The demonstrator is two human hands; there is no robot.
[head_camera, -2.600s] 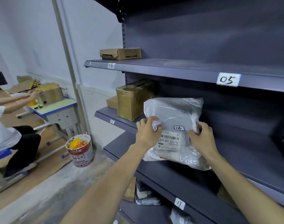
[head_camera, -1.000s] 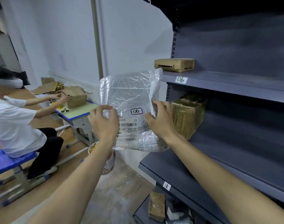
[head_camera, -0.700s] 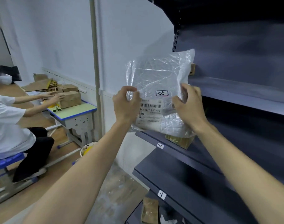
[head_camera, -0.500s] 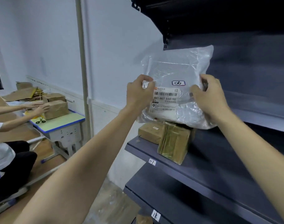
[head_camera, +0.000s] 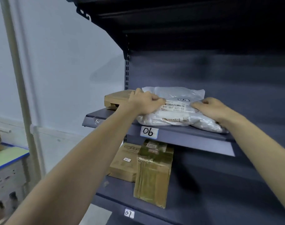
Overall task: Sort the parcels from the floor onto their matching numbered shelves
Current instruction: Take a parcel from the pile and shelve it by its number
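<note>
Both hands curled on white plastic parcel [head_camera: 175, 111]: left hand [head_camera: 145, 103] and right hand [head_camera: 211, 108] grip its sides. Parcel is laid on shelf 06 [head_camera: 193, 137], beside cardboard box [head_camera: 117, 99]. Should be pushed further back before release; front edge overhang risked.

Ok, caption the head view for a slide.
Both hands set the white parcel marked 06 on the shelf labelled 06, beside a cardboard box.

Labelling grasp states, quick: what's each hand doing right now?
Left hand: fingers curled, gripping the left edge of the bag on shelf 06.
Right hand: fingers curled on the bag's right side, holding it.
</note>
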